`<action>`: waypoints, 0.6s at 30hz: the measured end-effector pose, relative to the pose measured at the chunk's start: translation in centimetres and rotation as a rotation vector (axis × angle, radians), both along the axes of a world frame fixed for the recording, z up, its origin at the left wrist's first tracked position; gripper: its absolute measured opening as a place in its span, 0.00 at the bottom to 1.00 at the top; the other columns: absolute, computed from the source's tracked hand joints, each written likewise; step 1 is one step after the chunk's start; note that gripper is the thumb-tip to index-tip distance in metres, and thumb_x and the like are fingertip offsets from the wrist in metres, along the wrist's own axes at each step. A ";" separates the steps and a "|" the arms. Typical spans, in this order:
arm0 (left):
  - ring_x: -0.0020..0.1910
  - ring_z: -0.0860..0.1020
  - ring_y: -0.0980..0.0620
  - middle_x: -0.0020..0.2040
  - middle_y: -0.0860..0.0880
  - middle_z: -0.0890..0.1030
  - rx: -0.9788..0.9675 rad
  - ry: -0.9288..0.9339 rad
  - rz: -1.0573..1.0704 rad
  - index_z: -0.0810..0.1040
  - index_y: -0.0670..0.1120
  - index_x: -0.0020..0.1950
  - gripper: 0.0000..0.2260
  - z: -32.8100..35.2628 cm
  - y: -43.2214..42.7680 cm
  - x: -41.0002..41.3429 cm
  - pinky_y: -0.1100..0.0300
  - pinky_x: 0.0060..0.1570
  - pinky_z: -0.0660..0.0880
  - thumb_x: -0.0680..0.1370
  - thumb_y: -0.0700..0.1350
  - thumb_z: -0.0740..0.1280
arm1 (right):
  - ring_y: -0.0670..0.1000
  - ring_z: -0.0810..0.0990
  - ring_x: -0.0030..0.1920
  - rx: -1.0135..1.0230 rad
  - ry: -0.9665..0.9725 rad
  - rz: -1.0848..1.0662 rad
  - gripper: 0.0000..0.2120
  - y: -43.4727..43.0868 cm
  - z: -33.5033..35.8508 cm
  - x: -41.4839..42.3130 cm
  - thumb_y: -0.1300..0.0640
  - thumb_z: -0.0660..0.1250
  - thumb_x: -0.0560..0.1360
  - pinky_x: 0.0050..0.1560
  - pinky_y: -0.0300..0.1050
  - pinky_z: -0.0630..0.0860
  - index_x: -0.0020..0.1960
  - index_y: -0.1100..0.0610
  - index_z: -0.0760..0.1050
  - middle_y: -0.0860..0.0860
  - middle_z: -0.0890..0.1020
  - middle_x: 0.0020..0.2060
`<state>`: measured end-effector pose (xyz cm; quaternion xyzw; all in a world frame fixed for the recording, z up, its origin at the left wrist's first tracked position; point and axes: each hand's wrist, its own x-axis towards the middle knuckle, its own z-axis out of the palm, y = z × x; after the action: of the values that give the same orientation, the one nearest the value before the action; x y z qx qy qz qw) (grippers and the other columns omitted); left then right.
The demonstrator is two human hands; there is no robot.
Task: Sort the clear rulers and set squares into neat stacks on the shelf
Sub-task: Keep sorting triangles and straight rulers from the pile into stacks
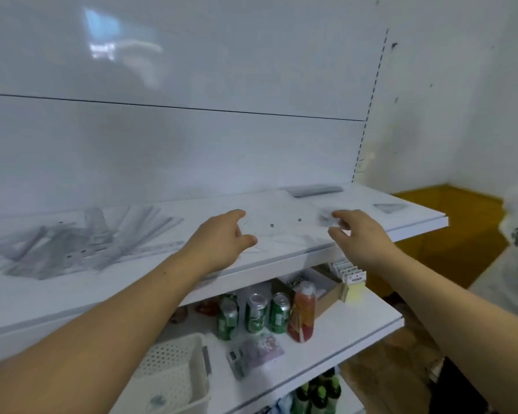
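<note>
Clear ruler (pixel 284 224) pinched by right fingers (pixel 340 216), left fingers (pixel 237 215) beside

soft blur, glare on back panel (pixel 174 55)

Both bare arms reach forward, the left from 7 o'clock, the right from 5 o'clock. The left hand (pixel 222 237) and right hand (pixel 361 234) face each other, fingers loosely curved, thumbs apart.

Upper shelf (pixel 416 223), loose pile of rulers and set squares (pixel 72 249) at left, clear ruler (pixel 284 224) at centre between left hand (pixel 222 240) and right hand (pixel 362 237), ruler stack (pixel 314 190) at rear right, single set square (pixel 391 207) at far right, lower shelf (pixel 356 339) beneath, cans (pixel 256 312) on it left of bottle (pixel 302 312), basket (pixel 174 375) in front at left.
</note>
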<state>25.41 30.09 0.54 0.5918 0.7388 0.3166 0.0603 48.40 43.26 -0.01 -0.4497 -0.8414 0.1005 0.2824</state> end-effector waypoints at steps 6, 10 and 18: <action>0.51 0.73 0.52 0.52 0.52 0.77 -0.011 -0.002 -0.029 0.62 0.47 0.74 0.28 -0.4 7.6 8.9 0.60 0.49 0.67 0.77 0.53 0.66 | 0.53 0.70 0.66 -0.043 -0.032 -0.090 0.22 5.3 0.2 9.8 0.50 0.60 0.79 0.64 0.46 0.67 0.72 0.53 0.65 0.52 0.70 0.68; 0.50 0.73 0.52 0.53 0.52 0.76 -0.016 -0.017 -0.005 0.65 0.47 0.72 0.26 -0.4 11.4 12.3 0.60 0.50 0.68 0.77 0.54 0.65 | 0.53 0.69 0.67 -0.061 -0.037 -0.138 0.22 8.9 0.1 13.8 0.50 0.60 0.79 0.66 0.48 0.66 0.72 0.53 0.65 0.52 0.69 0.68; 0.65 0.71 0.47 0.70 0.48 0.70 -0.074 0.136 0.095 0.65 0.47 0.72 0.28 -0.4 18.2 13.3 0.54 0.61 0.69 0.77 0.59 0.63 | 0.54 0.69 0.66 -0.101 -0.010 -0.157 0.22 16.3 -1.2 15.2 0.50 0.60 0.79 0.65 0.49 0.67 0.72 0.53 0.65 0.53 0.70 0.68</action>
<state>38.70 48.32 0.10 0.5737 0.7797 0.2504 0.0168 63.57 59.53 -1.20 -0.5283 -0.7989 0.1183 0.2621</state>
